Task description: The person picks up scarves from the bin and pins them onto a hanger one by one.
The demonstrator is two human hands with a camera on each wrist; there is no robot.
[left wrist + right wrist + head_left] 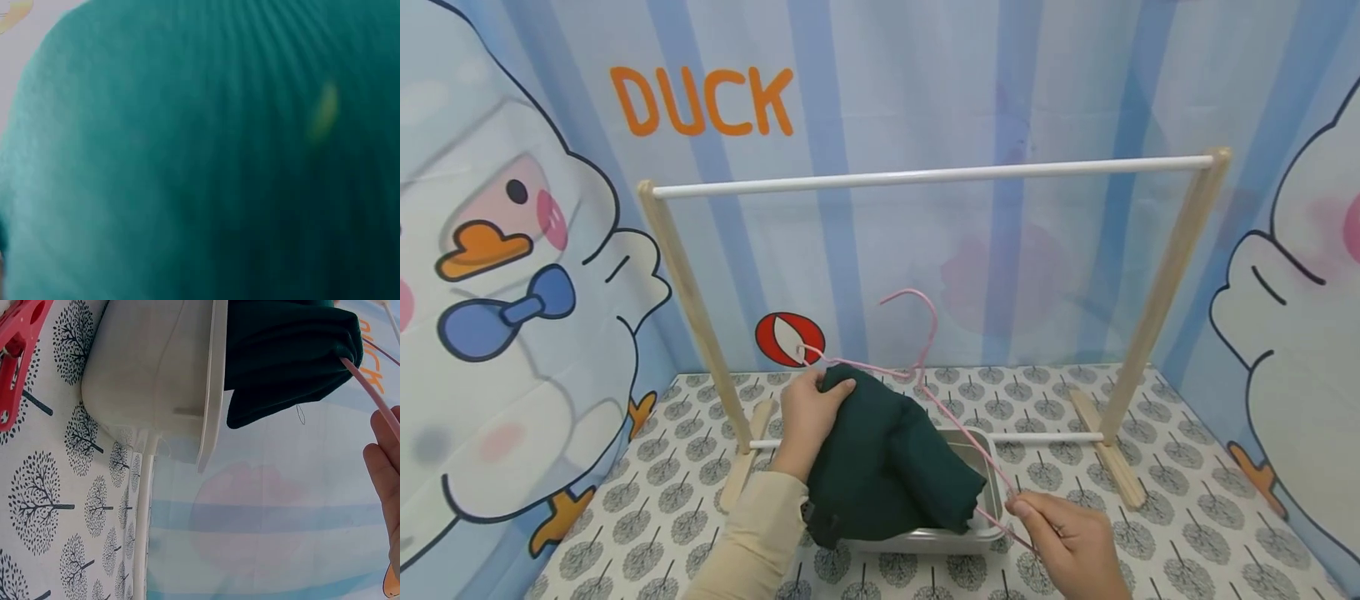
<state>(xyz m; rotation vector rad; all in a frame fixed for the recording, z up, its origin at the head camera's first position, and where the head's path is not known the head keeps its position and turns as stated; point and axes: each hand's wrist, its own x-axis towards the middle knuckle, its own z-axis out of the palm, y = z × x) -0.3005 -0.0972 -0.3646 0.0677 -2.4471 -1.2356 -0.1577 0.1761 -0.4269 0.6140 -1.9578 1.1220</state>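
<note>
My left hand (811, 412) pinches the upper left part of a dark green, folded garment (865, 467), thumb on the near side. The cloth hangs down over the container; in the left wrist view the green fabric (125, 162) fills nearly everything, with ribbing showing at the top. A pink clothes hanger (934, 325) stands tilted behind and beside the garment, hook upward. At the hanger's right corner, my right hand (1067, 537) grips the wire. In the right wrist view the pink wire (369, 387) runs into the garment's folds (287, 356).
Beneath the garment sits a pale rectangular container (925, 543). Behind it stands a rack with a white top rail (925, 177) and wooden posts (1165, 300). A red plastic object (22, 350) lies on the tree-patterned cloth (647, 500). A duck-printed curtain (895, 92) closes the back.
</note>
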